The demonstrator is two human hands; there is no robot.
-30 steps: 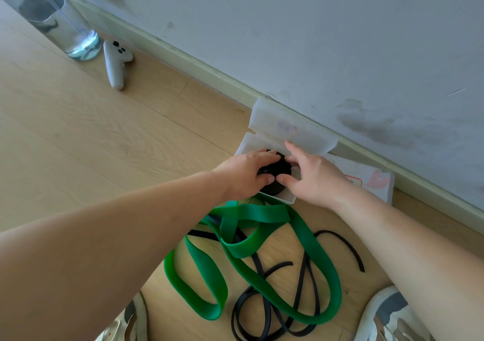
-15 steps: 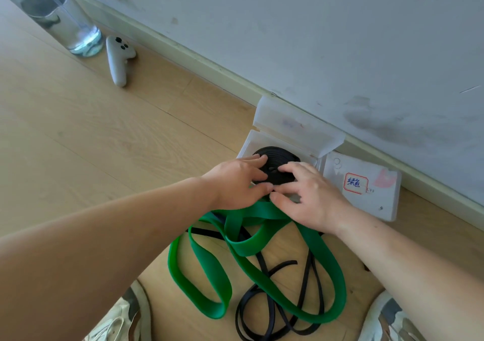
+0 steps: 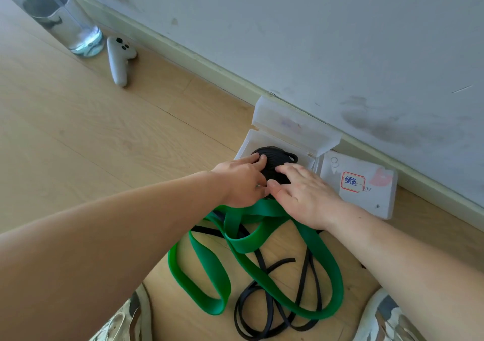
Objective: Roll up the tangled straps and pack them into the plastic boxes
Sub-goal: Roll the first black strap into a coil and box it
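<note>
Black coil (image 3: 272,161) under both hands' grip

translucent plastic box (image 3: 275,141); wood-grain floor (image 3: 104,144)

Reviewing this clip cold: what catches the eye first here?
Both hands, left hand and right hand, press a rolled black strap into the open plastic box by the wall. Nearer the camera, a bright green strap lies tangled with a loose black strap on the floor.
</note>
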